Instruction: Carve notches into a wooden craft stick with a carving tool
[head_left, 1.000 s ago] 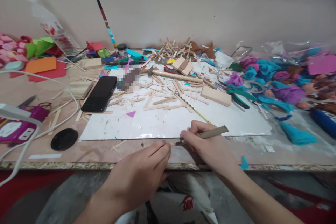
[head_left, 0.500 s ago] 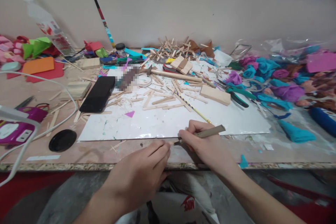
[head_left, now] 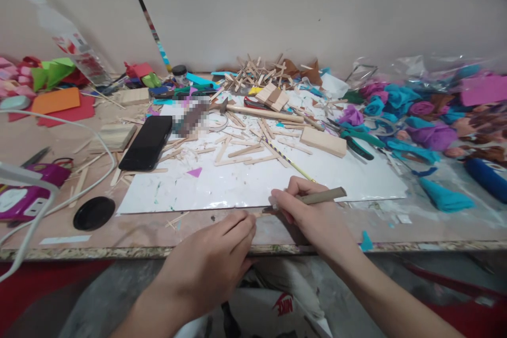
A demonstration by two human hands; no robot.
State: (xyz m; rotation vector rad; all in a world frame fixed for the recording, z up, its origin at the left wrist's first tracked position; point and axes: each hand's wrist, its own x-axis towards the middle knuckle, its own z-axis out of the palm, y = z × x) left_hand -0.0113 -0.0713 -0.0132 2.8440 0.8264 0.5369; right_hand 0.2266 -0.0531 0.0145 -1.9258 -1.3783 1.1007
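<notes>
By the near edge of the surface [head_left: 150, 237], the left hand's [head_left: 217, 253] grip is closed on one pale stick [head_left: 259, 214], probably wood, mostly hidden by the fingers. The right hand's [head_left: 311, 216] grip pinches one olive-handled tool [head_left: 325, 196], dark tip near the stick. Beyond lie one black lid [head_left: 94, 213], one white sheet [head_left: 222, 190], one phone [head_left: 146, 142], one hammer [head_left: 265, 112]; farther stands one bottle [head_left: 75, 45].

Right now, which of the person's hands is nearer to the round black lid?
The left hand. It is to the right of the round black lid; the right hand, holding a slim tool, is farther right, past the left hand.
</notes>
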